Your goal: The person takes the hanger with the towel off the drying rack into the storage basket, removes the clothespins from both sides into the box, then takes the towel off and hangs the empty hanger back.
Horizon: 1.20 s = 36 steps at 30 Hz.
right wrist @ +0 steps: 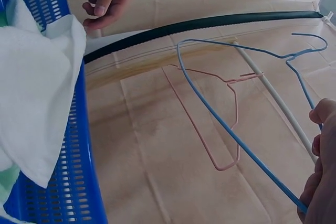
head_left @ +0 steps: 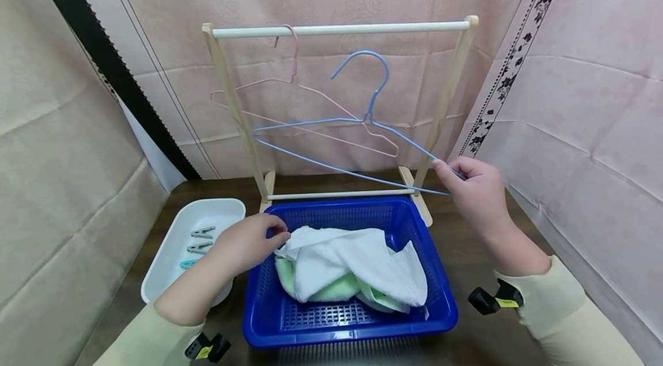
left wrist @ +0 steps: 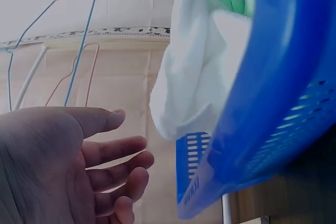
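My right hand (head_left: 477, 193) grips a blue wire hanger (head_left: 331, 169) by its right end, holding it up in front of the rack with its hook upward. Over the left rim of a blue basket (head_left: 351, 338), my left hand (head_left: 254, 242) hovers with loosely bent fingers and nothing in them. In the left wrist view, the same left hand (left wrist: 105, 166) shows its thumb apart from the fingers. A white towel (head_left: 342, 256) lies crumpled in the basket beside those fingertips, with a light green cloth (head_left: 339, 288) showing underneath.
Behind the basket stands a small wooden rack with a white rail (head_left: 342, 29). A pink hanger (head_left: 323, 95) hangs from the rail's left part. On the left, a white tray (head_left: 155, 274) holds several clothespins (head_left: 201, 247). Pale curtains surround the dark wooden table (head_left: 461, 251).
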### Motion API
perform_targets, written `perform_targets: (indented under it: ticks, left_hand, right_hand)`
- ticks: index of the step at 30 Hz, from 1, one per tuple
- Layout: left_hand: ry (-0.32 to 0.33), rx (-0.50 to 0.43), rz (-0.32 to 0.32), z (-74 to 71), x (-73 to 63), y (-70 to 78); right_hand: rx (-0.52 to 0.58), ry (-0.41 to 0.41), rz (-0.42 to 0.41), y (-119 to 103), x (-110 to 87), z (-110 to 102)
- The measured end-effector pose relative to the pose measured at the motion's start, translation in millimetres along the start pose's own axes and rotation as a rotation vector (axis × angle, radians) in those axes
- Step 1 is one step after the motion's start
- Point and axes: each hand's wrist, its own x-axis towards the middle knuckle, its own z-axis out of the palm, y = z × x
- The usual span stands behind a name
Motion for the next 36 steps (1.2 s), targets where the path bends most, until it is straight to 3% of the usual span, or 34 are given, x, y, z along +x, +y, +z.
perform_targets:
  ticks: [6,15,18,23,28,32,36]
  left_hand:
    - [0.097,0.062,0.113,-1.5,-7.8,-10.9]
    - [0.151,0.161,0.236,-8.2,-25.4,-22.3]
    - [0.175,0.194,0.239,-7.9,-29.0,-29.6]
    - [0.174,0.221,0.192,-7.0,-31.8,-38.3]
    - [0.18,0.238,0.169,-7.9,-34.0,-43.8]
    - [0.188,0.245,0.171,-8.0,-35.1,-48.3]
    - [0.193,0.239,0.176,-7.8,-35.9,-52.7]
  right_hand:
    - [0.043,0.062,-0.004,4.8,-0.1,-15.7]
    - [0.145,0.223,-0.057,18.5,4.0,-50.9]
    - [0.135,0.277,-0.038,21.7,5.7,-63.9]
    - [0.081,0.372,0.037,21.9,8.4,-82.7]
    - [0.086,0.424,0.058,22.4,13.8,-95.0]
    - [0.054,0.433,0.067,26.7,17.8,-101.0]
    - [0.007,0.37,0.156,30.8,21.7,-105.6]
